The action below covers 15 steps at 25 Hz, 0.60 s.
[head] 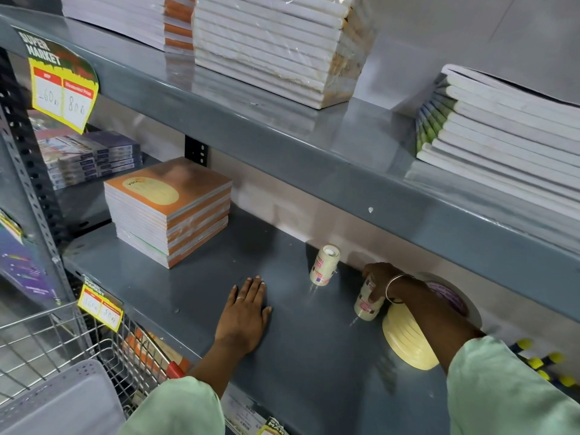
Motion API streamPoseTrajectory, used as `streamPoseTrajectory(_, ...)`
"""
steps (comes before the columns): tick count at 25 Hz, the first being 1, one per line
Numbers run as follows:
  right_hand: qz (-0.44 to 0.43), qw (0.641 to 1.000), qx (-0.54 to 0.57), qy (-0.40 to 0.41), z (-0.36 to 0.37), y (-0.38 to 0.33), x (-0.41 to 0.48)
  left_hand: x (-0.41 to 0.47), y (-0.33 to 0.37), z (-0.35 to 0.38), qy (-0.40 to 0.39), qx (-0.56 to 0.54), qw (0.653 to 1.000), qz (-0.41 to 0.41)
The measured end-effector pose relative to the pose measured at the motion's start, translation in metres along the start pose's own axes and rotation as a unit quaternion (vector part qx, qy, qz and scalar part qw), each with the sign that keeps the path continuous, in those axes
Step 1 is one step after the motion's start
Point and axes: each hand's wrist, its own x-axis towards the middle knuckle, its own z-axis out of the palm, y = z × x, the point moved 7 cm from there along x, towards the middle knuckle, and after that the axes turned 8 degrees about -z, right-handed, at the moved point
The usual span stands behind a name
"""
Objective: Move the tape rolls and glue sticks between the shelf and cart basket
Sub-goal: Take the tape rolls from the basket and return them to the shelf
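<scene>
On the grey shelf (194, 296) a stack of small clear tape rolls (324, 264) stands upright near the back wall. To its right my right hand (381, 279) grips the top of a second stack of clear tape rolls (367, 304). A stack of cream masking tape rolls (408, 343) lies beside it, partly under my forearm, with a purple-printed roll (452, 296) behind. Glue sticks with yellow caps (543, 361) lie at the far right. My left hand (244, 312) rests flat on the shelf, fingers spread, holding nothing. The wire cart basket (62, 343) is at the lower left.
A stack of orange notebooks (169, 208) sits on the same shelf to the left. The upper shelf (282, 133) overhangs closely, loaded with wrapped notebook stacks (273, 48). Yellow price tags (100, 310) hang from shelf edges. A grey perforated bin (62, 400) sits in the cart.
</scene>
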Motion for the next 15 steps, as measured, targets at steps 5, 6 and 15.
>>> streamPoseTrajectory(5,-0.003,0.999,-0.027,0.046,-0.011,-0.006,-0.004,0.002,-0.003,-0.004,-0.022,-0.007,1.0,-0.002)
streamPoseTrajectory(6,-0.012,0.997,-0.037,0.066,-0.019,-0.011,-0.007,0.002,0.0,-0.01,-0.038,-0.052,0.998,-0.001)
streamPoseTrajectory(15,-0.265,0.865,0.171,0.39,-0.09,-0.243,-0.054,-0.094,-0.17,-0.135,0.179,-0.358,0.888,-0.227)
